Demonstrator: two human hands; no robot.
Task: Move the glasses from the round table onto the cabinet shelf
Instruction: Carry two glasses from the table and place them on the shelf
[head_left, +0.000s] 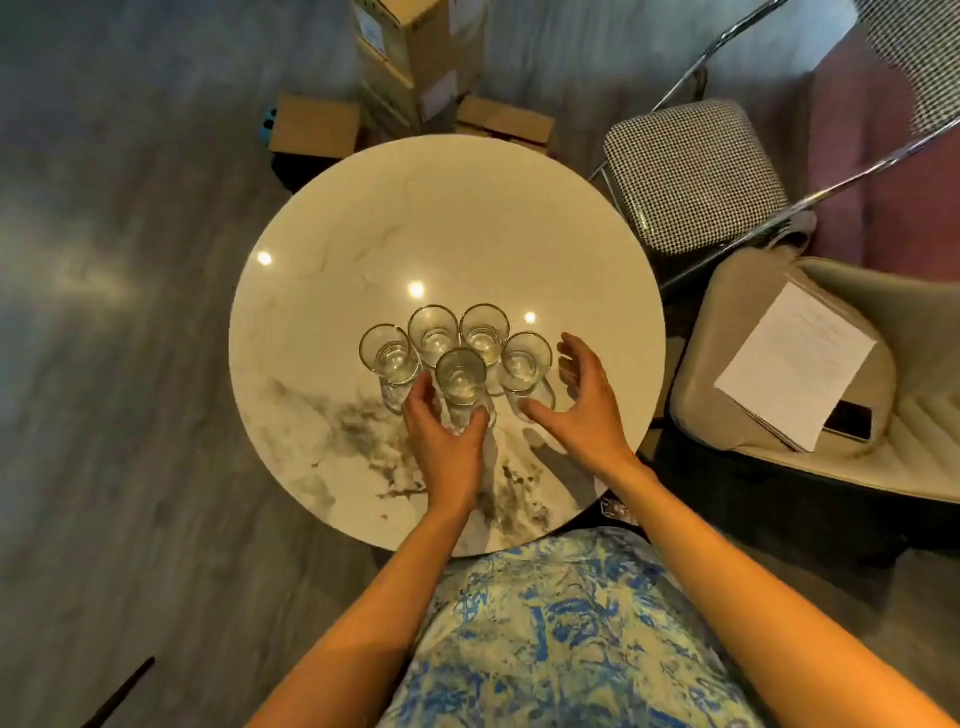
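A: Glasses, five of them, clear with thin metallic rims, stand upright in a tight cluster on the round marble-look worktop (363, 234), a little toward six o'clock from its centre. The front glass (461, 375) is nearest the person; behind it run the left glass (389, 355) at ten o'clock, the two back glasses (433, 335) and (484, 332) at twelve, and the right glass (525, 362) at two o'clock. All look empty, and neighbours stand touching or just beside one another.

B: And the hands?

A: The left hand (447, 441) wraps the lower part of the front glass, thumb on one side and fingers on the other, so it grips that glass. The glass's base is hidden behind the hand, so I cannot tell whether it sits on the worktop. The right hand (582, 400) is spread open, fingers curved, just beside the right glass at its three o'clock side; whether a fingertip touches the glass I cannot tell.

B: What lies around the worktop?

A: At two o'clock, a chrome-framed chair with a houndstooth seat (696, 171). At three o'clock, a cream upholstered chair (737, 415) carrying a stack of papers (795, 358) with a dark phone (848, 421) lying on its near corner. At twelve o'clock, cardboard boxes (415, 57) on the grey wood-look floor (130, 364). At six o'clock, the person's blue-and-white patterned garment (561, 634).
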